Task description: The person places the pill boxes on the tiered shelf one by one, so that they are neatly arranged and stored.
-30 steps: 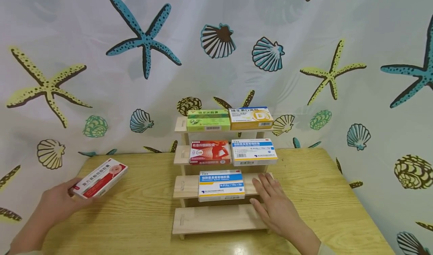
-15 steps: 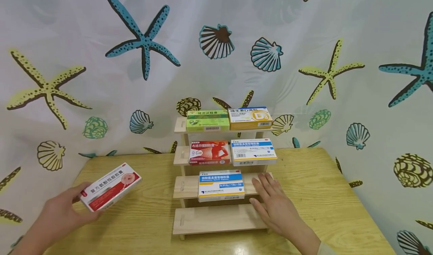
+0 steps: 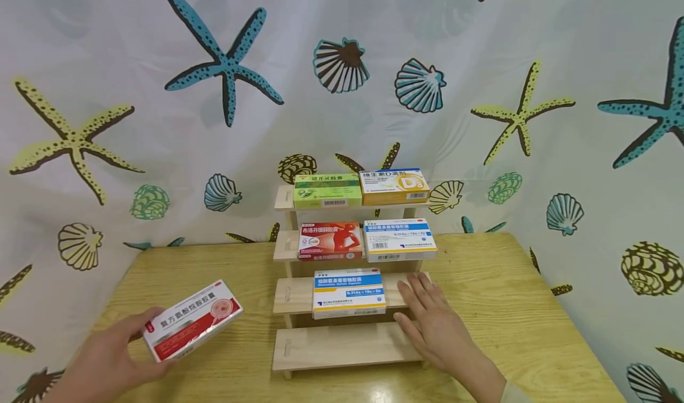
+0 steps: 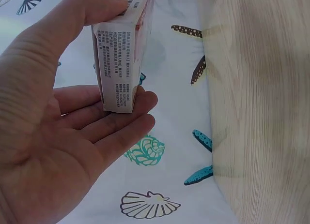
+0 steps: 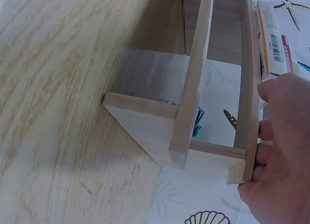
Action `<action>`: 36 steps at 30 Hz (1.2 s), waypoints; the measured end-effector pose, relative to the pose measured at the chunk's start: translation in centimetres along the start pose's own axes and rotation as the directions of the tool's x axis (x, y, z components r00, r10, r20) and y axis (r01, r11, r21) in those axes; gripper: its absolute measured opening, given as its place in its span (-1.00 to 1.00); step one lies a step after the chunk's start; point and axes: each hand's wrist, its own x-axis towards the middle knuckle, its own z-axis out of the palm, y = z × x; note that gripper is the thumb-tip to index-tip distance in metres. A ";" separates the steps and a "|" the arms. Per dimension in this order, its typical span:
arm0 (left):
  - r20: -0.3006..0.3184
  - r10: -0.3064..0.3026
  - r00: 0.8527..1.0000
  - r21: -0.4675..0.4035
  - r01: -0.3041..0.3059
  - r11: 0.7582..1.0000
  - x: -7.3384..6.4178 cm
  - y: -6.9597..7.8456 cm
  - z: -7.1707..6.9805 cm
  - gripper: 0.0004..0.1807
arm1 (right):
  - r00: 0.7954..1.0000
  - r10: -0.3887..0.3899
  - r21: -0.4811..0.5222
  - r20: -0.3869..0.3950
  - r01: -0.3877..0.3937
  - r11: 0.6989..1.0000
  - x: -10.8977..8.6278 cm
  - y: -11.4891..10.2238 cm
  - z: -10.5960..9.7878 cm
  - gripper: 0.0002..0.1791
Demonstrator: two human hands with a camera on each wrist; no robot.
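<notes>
My left hand [image 3: 114,358] pinches a white and red medicine box [image 3: 195,323] by its left end, thumb in front, held tilted to the left of a stepped wooden rack [image 3: 347,346]. In the left wrist view, the printed end of the box faces the camera, with fingers stretched beneath it. My right hand [image 3: 440,326] rests with straight fingers on the right end of the rack's second step from the front. Beside those fingers on that step lies a blue and white medicine box [image 3: 349,293]. The lowest step at the front carries no box.
Further up the rack are a red box [image 3: 329,241], another blue and white box [image 3: 399,240], a green box [image 3: 327,190] and a vitamin D box [image 3: 394,186]. The rack stands on a wooden table [image 3: 513,308], with a shell-patterned cloth [image 3: 342,124] behind it.
My left hand has brought the white and red box right and toward me, closer to the rack, turning its front more to view. The right hand has stayed in place.
</notes>
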 end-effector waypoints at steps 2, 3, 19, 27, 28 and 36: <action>0.034 -0.012 0.999 -0.001 0.012 1.000 -0.2 0.3 0.2 0.17 | 1.000 0.002 0.000 0.005 -0.002 1.000 0.0 0.0 -0.1 -0.35; 0.052 -0.018 0.998 -0.005 0.018 1.000 -0.3 0.5 0.3 0.17 | 1.000 0.003 -0.001 0.007 -0.003 1.000 0.0 -0.1 -0.1 -0.35; 0.303 -0.048 0.952 -0.139 0.094 0.986 -1.1 3.3 1.6 0.19 | 1.000 0.001 0.001 0.001 -0.001 1.000 0.0 -0.1 -0.1 -0.35; 0.349 -0.013 0.937 -0.236 0.101 0.966 -1.4 5.3 3.1 0.16 | 1.000 -0.001 -0.009 0.000 0.001 1.000 0.0 -0.1 -0.2 -0.35; 0.351 -0.006 0.936 -0.246 0.098 0.964 -1.5 5.6 3.3 0.14 | 1.000 0.000 -0.008 0.000 0.000 1.000 0.0 -0.1 -0.2 -0.35; 0.334 0.053 0.941 -0.277 0.044 0.960 -1.2 7.9 4.5 0.11 | 1.000 0.000 -0.003 -0.005 0.000 1.000 0.0 -0.1 -0.2 -0.35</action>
